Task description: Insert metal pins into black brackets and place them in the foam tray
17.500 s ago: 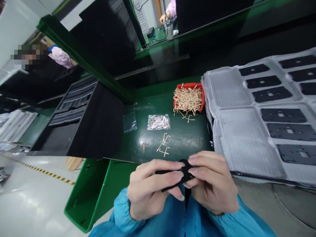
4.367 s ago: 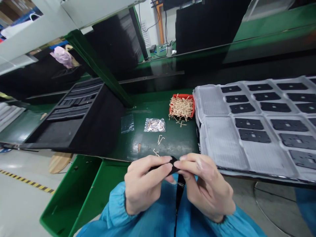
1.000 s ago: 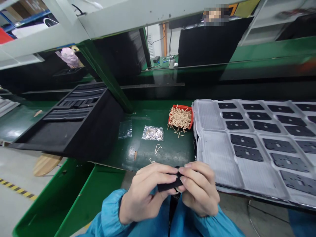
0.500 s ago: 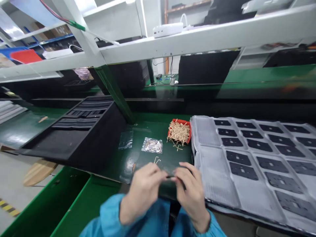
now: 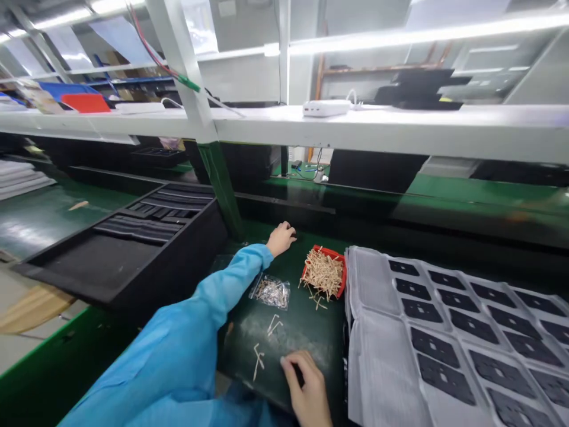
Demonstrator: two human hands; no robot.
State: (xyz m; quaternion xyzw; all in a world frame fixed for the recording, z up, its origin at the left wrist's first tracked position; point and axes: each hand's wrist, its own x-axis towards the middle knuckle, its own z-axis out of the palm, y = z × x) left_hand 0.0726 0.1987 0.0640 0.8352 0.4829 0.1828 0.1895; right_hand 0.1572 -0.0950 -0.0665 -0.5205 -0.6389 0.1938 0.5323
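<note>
My left hand (image 5: 281,238) is stretched out to the far side of the green bench, past the clear bag of small metal parts (image 5: 272,292). Its fingers are bent downward and slightly apart; nothing shows in them. Close to the front edge, my right hand (image 5: 306,382) rests low over the bench with thumb and forefinger tips brought together. Anything between those tips is too small to make out. Thin pale bent strips (image 5: 274,325) and more pale strips (image 5: 258,360) lie left of it. A red tray (image 5: 343,276) heaped with pale pieces (image 5: 323,273) stands behind.
At right, translucent compartment sheets (image 5: 377,356) hold rows of black plates (image 5: 433,347). A large black bin (image 5: 178,261) stands at left beside a green post (image 5: 220,184). A white shelf (image 5: 377,130) carrying a power strip (image 5: 326,107) crosses above the bench.
My hands, together before around a small dark piece, have parted. The left reached forward to the back; the right lowered toward the bench. The view tilted upward. The dark piece is out of sight.
</note>
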